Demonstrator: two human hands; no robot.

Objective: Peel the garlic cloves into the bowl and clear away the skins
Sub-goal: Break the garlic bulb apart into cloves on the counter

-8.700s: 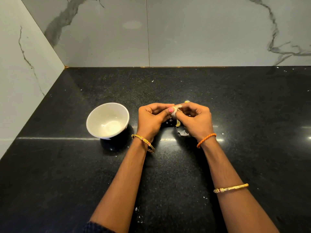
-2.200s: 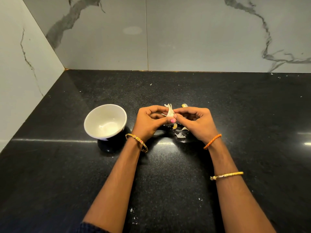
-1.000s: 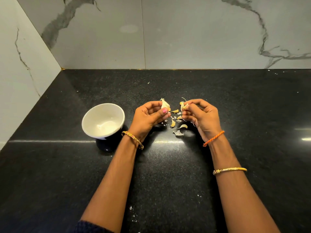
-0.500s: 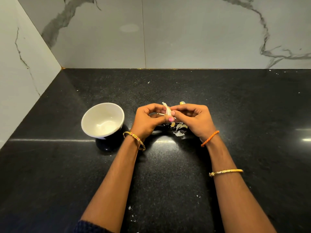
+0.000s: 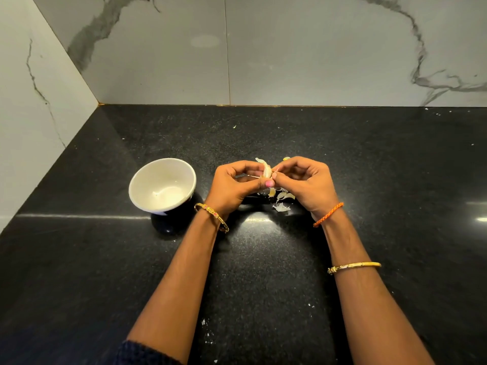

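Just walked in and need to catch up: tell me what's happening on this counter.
A person is peeling a garlic clove, pinched between the left hand and right hand above the black counter. Loose skins lie under the hands. The white bowl to the left holds no cloves yet.

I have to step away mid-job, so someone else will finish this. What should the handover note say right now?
Left hand and right hand: both pinch one garlic clove above the counter, its skin partly on.
Bowl: left of the hands, no cloves visible inside.
Loose skins: on the counter under the hands.
Done: some skin stripped.
Left: finish peeling, drop the clove in the bowl, clear the skins.
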